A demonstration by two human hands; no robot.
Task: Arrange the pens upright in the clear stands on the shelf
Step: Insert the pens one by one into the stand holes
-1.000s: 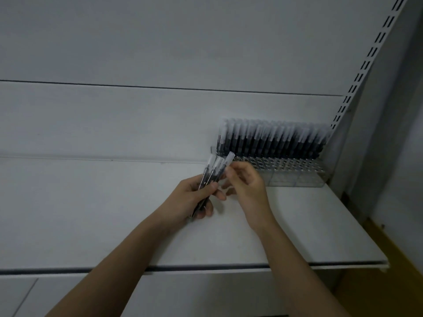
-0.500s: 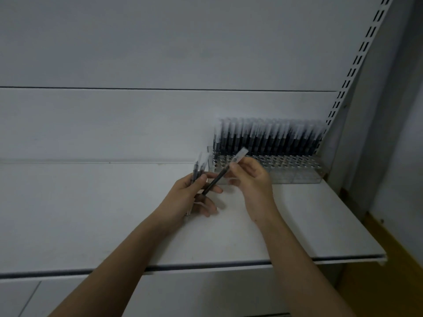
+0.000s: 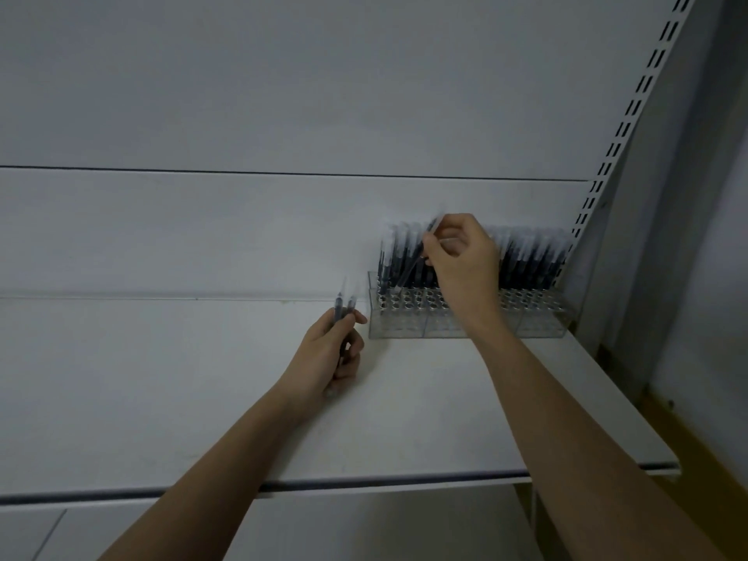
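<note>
right hand [image 3: 463, 263]: I see it pinching one pen [image 3: 417, 259] near the cap end, tip pointing down-left at the front holes of the stand [image 3: 465, 323]. Pen is tilted, not upright yet.
left hand [image 3: 330, 354]: curled round the spare pens [image 3: 343, 313], two as far as I can tell, caps sticking up, just left of the stand, over the shelf [image 3: 202, 378].
stand: clear, sits at the back right of the shelf. Back rows full of upright pens [image 3: 530, 257]; front rows show open holes.
step: I judge it as seating the held pen in a left-side hole — tip looks near the hole, contact I cannot tell, too blurred.
risk 1: tilt. Pushed down at this angle, the tip could catch a hole rim or land in the wrong hole, and the pen would jam or lean.
risk 2: crowding. The right hand is just in front of the filled rows — knuckles or the cap end could knock standing pens askew.
risk 3: stand looks light. A sideways push on a snagged pen could slide it along the shelf.
risk 4: loose left grip. The spares could slip and roll on the shelf.
light: dim, holes hard to read, so I expect aiming to be the weak point.
</note>
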